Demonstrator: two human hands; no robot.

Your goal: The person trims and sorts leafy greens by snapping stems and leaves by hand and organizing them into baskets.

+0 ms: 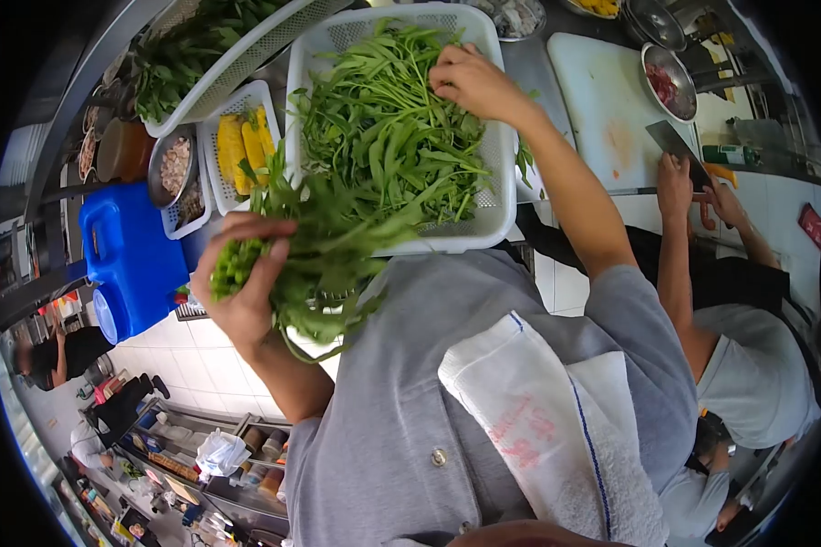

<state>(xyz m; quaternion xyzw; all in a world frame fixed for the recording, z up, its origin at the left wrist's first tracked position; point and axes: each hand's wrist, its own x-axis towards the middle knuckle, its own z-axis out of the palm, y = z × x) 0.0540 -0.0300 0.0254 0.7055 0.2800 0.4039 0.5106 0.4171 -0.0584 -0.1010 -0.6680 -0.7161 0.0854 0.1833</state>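
Note:
A bunch of leafy greens (324, 246) is gripped by the stems in my left hand (246, 269), at the near left corner of the white basket (442, 244). Its leaves are blurred and hang to the right of the hand. The basket holds a large heap of long-stemmed greens (392, 128). At the heap's upper right edge is my right hand (479, 82), its fingers bent down onto the stems; what they pinch, if anything, is hidden.
Left of the basket are yellow vegetables (237, 150) in a small basket, a metal bowl (173, 169) and a blue jug (132, 260). A white cutting board (602, 100) lies at right, where a co-worker's hand (673, 187) is beside a cleaver (673, 141).

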